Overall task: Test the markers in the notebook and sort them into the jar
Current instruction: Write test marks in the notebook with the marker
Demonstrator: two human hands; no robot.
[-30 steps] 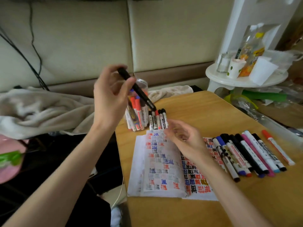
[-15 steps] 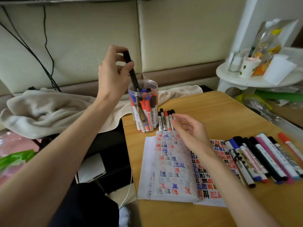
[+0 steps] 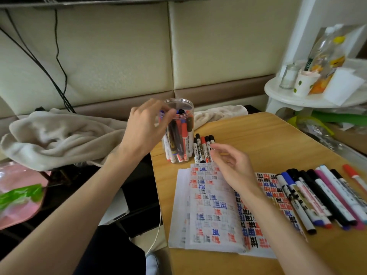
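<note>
1. Left hand (image 3: 146,126) is at the mouth of the jar (image 3: 189,108), fingertips blurred; can't tell if it pinches anything.
2. Right hand (image 3: 232,165) hovers over the notebook (image 3: 214,211), loosely curled, empty.
3. The jar stands on the worktop (image 3: 258,139), full of markers (image 3: 184,132).

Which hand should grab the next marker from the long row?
The right hand, probably. It hovers empty over the notebook, next to the row of markers on that side. The left hand is across at the rim of the jar.
</note>
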